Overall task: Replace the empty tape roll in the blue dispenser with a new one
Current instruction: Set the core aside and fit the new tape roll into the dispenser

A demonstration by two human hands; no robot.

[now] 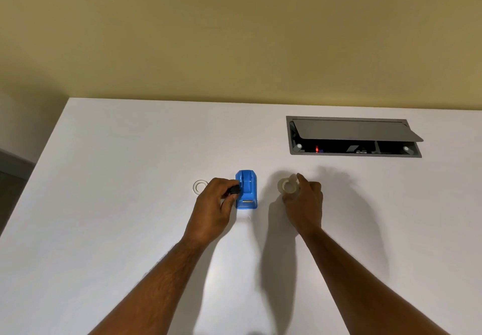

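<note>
Dispenser: blue tape dispenser (246, 189) stands on the white surface (130, 204), between my two hands, long axis running away from me, cutter end toward me.
Cradle: looks vacant from here; no roll seated that I can see.
Left hand: my left hand (214, 204) touches the dispenser's left side, fingers pinched on a small black hub (234, 190).
Right hand: my right hand (303, 200) sits to the dispenser's right, apart from it, fingers closed around a clear new tape roll (288, 186).
Empty core: a thin clear ring (200, 186) lies flat on the surface, just beyond my left hand, on the far side from the dispenser.
Key relation: hub and new roll are on opposite sides of the dispenser; I judge they must meet before anything drops into the cradle, and the left hand is nearer it.
Background: an open grey cable hatch (354, 136) is set into the surface, well beyond my right hand.
</note>
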